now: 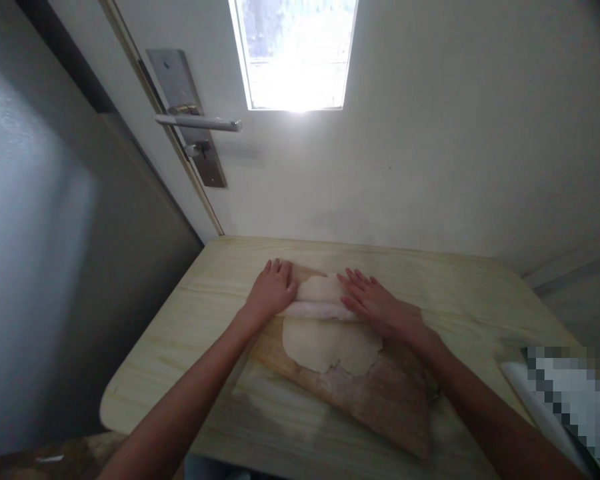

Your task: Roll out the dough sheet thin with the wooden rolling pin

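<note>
A flattened sheet of pale dough with a ragged near edge lies on a wooden cutting board. Across it runs a whitish, floury rolling pin, its ends hidden by my hands. My left hand rests palm down over the pin's left end, fingers slightly bent and pointing forward. At the other end, my right hand lies flat, its fingers stretched and spread over the pin and the dough's far right side.
The board sits on a light wood-patterned table with rounded corners. A white door with a metal handle and a bright window stands right behind it. At the right edge is a partly blurred white object.
</note>
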A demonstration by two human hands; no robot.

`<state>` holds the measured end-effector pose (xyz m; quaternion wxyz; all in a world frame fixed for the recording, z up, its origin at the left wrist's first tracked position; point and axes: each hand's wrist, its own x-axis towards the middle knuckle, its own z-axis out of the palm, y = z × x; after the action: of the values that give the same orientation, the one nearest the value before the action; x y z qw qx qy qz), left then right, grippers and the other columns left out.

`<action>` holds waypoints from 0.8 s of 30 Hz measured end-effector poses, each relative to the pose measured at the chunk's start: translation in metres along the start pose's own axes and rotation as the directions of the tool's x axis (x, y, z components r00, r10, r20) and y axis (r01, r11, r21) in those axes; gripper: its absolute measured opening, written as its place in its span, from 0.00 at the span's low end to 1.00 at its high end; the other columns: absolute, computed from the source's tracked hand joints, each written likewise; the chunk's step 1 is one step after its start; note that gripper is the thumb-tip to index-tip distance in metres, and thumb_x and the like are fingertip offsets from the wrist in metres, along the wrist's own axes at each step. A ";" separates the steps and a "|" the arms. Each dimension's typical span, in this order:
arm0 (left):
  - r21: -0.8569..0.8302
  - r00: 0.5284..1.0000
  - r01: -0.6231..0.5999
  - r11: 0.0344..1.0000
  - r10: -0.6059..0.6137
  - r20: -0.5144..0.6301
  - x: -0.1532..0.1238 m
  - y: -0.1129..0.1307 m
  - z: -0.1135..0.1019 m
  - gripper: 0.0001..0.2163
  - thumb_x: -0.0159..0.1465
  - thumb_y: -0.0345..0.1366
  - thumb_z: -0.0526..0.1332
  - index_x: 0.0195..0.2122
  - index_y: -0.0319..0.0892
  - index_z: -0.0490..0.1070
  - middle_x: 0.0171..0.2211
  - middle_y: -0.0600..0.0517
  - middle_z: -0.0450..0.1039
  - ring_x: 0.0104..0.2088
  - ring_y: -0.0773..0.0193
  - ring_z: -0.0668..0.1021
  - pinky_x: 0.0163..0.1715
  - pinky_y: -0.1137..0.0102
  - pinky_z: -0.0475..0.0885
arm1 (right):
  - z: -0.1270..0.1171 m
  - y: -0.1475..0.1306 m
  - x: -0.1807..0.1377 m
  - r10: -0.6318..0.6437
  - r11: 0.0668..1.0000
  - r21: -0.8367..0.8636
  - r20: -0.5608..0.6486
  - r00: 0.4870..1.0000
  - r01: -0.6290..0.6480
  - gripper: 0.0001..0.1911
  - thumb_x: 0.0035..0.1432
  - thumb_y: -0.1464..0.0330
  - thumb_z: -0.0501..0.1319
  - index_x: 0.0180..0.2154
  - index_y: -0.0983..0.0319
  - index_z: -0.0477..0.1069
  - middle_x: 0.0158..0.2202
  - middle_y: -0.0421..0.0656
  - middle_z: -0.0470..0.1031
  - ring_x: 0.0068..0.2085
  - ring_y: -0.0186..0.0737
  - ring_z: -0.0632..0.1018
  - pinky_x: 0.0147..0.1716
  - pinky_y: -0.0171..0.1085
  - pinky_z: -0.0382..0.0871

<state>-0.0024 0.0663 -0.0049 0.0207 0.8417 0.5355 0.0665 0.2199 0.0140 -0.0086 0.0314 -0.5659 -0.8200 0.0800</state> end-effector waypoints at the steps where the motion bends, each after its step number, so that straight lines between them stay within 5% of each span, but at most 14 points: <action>1: -0.002 0.999 0.007 1.000 -0.007 0.033 -0.001 0.000 0.000 0.20 0.62 0.38 0.46 0.53 0.33 0.56 0.52 0.39 0.61 0.55 0.54 0.61 0.53 0.62 0.55 | 0.000 -0.001 -0.002 -0.006 1.000 -0.004 0.006 1.000 0.006 0.31 0.60 0.55 0.34 0.58 0.64 0.49 0.60 0.50 0.49 0.60 0.44 0.50 0.56 0.48 0.48; 9: 0.025 0.978 0.090 0.996 -0.093 0.185 -0.014 0.006 -0.003 0.25 0.64 0.43 0.42 0.60 0.41 0.41 0.61 0.42 0.41 0.60 0.50 0.48 0.54 0.55 0.51 | -0.002 -0.011 -0.014 -0.052 0.998 -0.046 -0.022 0.998 0.051 0.30 0.61 0.56 0.34 0.57 0.64 0.51 0.60 0.49 0.51 0.60 0.42 0.52 0.55 0.48 0.50; 24: 0.105 0.998 -0.059 0.993 0.056 0.031 -0.062 0.015 -0.006 0.24 0.61 0.36 0.44 0.59 0.43 0.47 0.59 0.49 0.51 0.59 0.58 0.54 0.54 0.59 0.55 | 0.006 -0.034 -0.051 -0.141 0.979 -0.169 -0.149 0.979 0.115 0.25 0.59 0.62 0.45 0.55 0.65 0.56 0.58 0.50 0.55 0.58 0.46 0.57 0.53 0.49 0.54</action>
<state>-0.0160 0.0041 -0.0032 -0.0185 0.8575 0.5134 0.0269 0.2064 -0.0457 -0.0065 0.0570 -0.5171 -0.8534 -0.0336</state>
